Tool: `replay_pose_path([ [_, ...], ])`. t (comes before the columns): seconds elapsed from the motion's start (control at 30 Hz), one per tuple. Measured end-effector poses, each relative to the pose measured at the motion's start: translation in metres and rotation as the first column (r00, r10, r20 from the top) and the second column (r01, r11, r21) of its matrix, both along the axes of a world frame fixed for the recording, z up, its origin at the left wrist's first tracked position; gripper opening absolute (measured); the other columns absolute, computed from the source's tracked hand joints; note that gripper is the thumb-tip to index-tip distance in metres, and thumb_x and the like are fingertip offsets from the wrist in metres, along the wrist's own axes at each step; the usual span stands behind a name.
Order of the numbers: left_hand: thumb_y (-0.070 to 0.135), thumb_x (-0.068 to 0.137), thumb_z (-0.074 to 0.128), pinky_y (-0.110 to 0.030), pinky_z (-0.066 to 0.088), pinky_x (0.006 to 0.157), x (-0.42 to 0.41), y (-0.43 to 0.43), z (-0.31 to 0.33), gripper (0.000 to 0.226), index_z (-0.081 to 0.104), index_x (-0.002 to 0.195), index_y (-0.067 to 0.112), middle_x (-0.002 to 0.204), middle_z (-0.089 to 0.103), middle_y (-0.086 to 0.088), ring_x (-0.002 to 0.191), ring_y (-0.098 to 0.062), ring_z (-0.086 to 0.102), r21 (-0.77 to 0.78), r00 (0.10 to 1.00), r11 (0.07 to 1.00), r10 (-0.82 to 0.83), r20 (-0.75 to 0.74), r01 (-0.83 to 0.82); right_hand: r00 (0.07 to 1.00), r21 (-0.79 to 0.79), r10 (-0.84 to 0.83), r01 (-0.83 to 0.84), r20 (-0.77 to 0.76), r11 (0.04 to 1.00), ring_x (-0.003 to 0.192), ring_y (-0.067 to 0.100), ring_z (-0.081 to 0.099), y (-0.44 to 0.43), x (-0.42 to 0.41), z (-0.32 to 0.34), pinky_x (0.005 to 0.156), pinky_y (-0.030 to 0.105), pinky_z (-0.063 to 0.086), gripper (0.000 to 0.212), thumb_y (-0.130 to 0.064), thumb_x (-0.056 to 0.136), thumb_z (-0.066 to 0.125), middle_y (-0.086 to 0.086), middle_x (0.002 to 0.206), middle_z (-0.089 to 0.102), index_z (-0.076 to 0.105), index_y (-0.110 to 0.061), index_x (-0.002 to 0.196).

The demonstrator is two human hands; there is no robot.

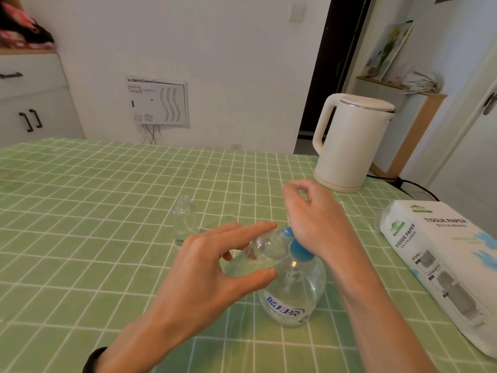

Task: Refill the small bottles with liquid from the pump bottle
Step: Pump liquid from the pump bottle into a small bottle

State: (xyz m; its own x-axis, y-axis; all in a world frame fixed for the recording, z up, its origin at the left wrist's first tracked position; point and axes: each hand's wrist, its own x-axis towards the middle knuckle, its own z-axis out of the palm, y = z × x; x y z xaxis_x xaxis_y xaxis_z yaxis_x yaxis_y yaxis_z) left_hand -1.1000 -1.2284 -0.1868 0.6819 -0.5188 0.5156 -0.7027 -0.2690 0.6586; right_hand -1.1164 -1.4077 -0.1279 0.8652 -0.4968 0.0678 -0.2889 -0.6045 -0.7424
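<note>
Forearms reach in from the bottom edge, the left one with a dark wristband (92,359) cut off by the frame. The left hand (204,265) pinches a small bottle (265,247) between forefinger above and thumb below, the other fingers fanned loosely behind it. The bottle is clear, lies tilted on its side, and its mouth is lost behind the blue pump head (298,251). The right hand (314,219) rests its heel on that pump head, wrist bent, fingers curled up toward the thumb; whether they pinch anything I cannot tell. The pump bottle (293,294) stands under both hands on the green checked cloth (94,211), round-shouldered, transparent, with blue lettering low on its front. A second bottle (185,219), clear and uncapped, stands upright just beyond the left hand, faint against the cloth. At the far right stands a smooth white kettle (352,141), and a soft tissue pack (443,265) runs off the right edge.
</note>
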Motion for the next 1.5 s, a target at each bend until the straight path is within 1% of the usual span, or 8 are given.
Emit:
replay_pose_path([
  [0.13,0.054,0.077,0.078,-0.011,0.048,0.076,0.0005,0.0001,0.0007,0.06,0.064,0.135,0.05,0.104,0.075,0.028,0.095,-0.001,0.068,0.001,1.0,1.0,0.006,-0.002,-0.006,1.0,0.004,0.008,-0.008,-0.004,1.0,0.132,0.031,0.057,0.0008,-0.0004,0.001,0.116,0.06,0.038,0.044,-0.051,0.104,0.039,0.003,0.13,0.069,0.056,-0.035,0.141],
  [0.37,0.051,0.076,0.079,-0.011,0.048,0.076,0.0035,-0.0009,-0.0028,0.059,0.067,0.134,0.047,0.107,0.075,0.029,0.099,-0.003,0.069,0.012,1.0,1.0,0.003,-0.011,-0.003,1.0,0.054,-0.014,0.015,-0.026,0.998,0.126,0.02,0.057,-0.0003,0.0031,-0.0015,0.114,0.05,0.043,0.035,-0.041,0.106,0.043,-0.008,0.125,0.064,0.062,-0.032,0.135],
  [0.57,0.055,0.077,0.077,-0.011,0.048,0.075,-0.0007,-0.0004,-0.0011,0.059,0.067,0.134,0.047,0.105,0.074,0.031,0.095,-0.003,0.069,-0.004,1.0,1.0,0.006,0.0,-0.006,1.0,0.031,-0.02,0.02,-0.001,0.999,0.129,0.028,0.058,0.0015,0.0001,0.0001,0.112,0.055,0.044,0.038,-0.044,0.105,0.041,0.001,0.128,0.068,0.061,-0.032,0.135],
  [0.67,0.054,0.077,0.077,-0.011,0.048,0.076,-0.0009,-0.0001,-0.0003,0.059,0.066,0.134,0.049,0.106,0.074,0.031,0.095,0.0,0.067,-0.01,1.0,1.0,0.01,0.003,-0.01,1.0,-0.002,-0.019,0.019,0.023,1.0,0.126,0.037,0.061,0.0028,-0.0014,0.0015,0.106,0.059,0.048,0.042,-0.049,0.104,0.04,0.006,0.119,0.07,0.059,-0.033,0.138],
  [0.8,0.054,0.076,0.078,-0.012,0.049,0.076,-0.0003,-0.0009,0.0002,0.059,0.065,0.134,0.051,0.103,0.073,0.03,0.094,-0.001,0.067,-0.014,1.0,1.0,0.006,-0.008,-0.006,1.0,-0.011,-0.015,0.015,0.015,1.0,0.126,0.037,0.061,0.0046,-0.0007,0.003,0.106,0.059,0.049,0.042,-0.05,0.104,0.04,0.002,0.114,0.068,0.059,-0.034,0.138],
  [1.07,0.057,0.076,0.076,-0.017,0.051,0.075,-0.0017,-0.0006,-0.0041,0.058,0.064,0.133,0.053,0.102,0.074,0.029,0.093,-0.003,0.067,-0.007,1.0,1.0,0.009,-0.016,-0.009,0.999,0.022,-0.029,0.03,-0.024,0.999,0.129,0.025,0.057,0.0012,0.0014,-0.0021,0.116,0.054,0.04,0.037,-0.041,0.107,0.041,-0.003,0.135,0.065,0.061,-0.032,0.137],
  [1.33,0.056,0.075,0.075,-0.014,0.049,0.075,-0.0036,-0.001,-0.0002,0.059,0.067,0.133,0.047,0.098,0.074,0.026,0.09,0.0,0.067,-0.019,1.0,1.0,0.016,-0.01,-0.016,0.999,0.017,-0.018,0.017,0.048,1.0,0.125,0.028,0.06,0.0018,-0.0008,0.0002,0.111,0.056,0.044,0.036,-0.045,0.104,0.043,-0.002,0.12,0.07,0.062,-0.033,0.132],
  [1.5,0.05,0.076,0.08,-0.011,0.048,0.076,-0.0003,-0.0016,-0.0008,0.058,0.068,0.133,0.046,0.095,0.073,0.026,0.088,0.003,0.065,-0.011,1.0,1.0,0.016,-0.007,-0.016,0.999,0.015,-0.021,0.02,0.036,1.0,0.126,0.027,0.059,0.0008,0.0035,-0.0019,0.113,0.056,0.042,0.034,-0.043,0.104,0.042,-0.003,0.123,0.07,0.063,-0.034,0.13],
])
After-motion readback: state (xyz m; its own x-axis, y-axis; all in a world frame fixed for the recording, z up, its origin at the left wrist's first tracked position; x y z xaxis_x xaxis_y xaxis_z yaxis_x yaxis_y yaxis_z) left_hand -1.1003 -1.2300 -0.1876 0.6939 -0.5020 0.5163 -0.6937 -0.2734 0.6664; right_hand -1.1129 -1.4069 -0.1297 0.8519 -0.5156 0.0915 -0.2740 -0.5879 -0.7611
